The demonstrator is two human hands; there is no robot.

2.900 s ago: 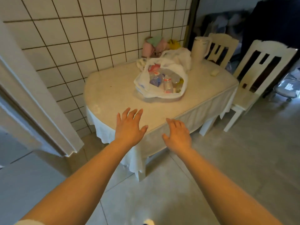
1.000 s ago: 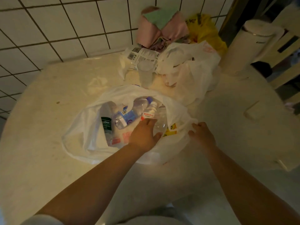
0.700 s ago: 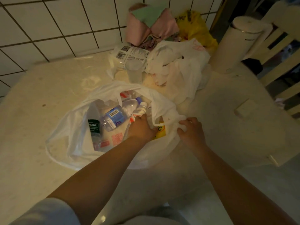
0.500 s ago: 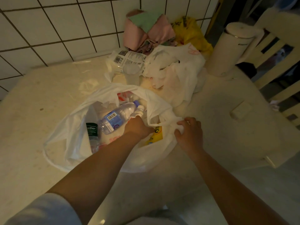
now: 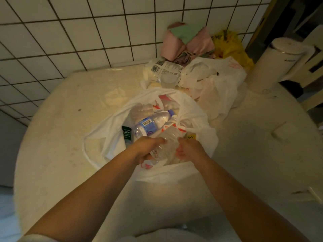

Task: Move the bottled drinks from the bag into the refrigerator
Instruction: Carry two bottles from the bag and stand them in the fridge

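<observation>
Head view, looking down on a pale round table (image 5: 57,154) set against a white tiled wall (image 5: 73,32). The landmark is the open white plastic bag (image 5: 104,137) lying near the middle of the table. Inside the bag, toward its left, a bottle with a dark green label (image 5: 126,133) lies partly hidden; just right of it lies a clear bottle with a blue label (image 5: 150,124) and barcode, cap pointing up and right. Over the bag's near edge, 2 hands meet on 1 clear ribbed bottle (image 5: 166,145), whose cap end points away from the viewer and into the bag. The left hand (image 5: 146,149) curls around that bottle's left side, fingers wrapped on it. The right hand (image 5: 189,148) closes on its right side, fingertips pressing the plastic. Whether the bottle is lifted free of the bag's contents cannot be told. A yellow label (image 5: 190,137) shows through the bag just beyond the right hand. Behind the bag, a clear cup (image 5: 168,79) stands in front of a printed white packet (image 5: 164,68). Behind the bag and to the right lies a second, crumpled white bag (image 5: 218,84), with pink and green cloths (image 5: 188,41) and a yellow bag (image 5: 229,46) against the wall beyond it. Far right of the bag stands a white cylindrical container (image 5: 276,65), and a small pale block (image 5: 281,132) lies on the table.
</observation>
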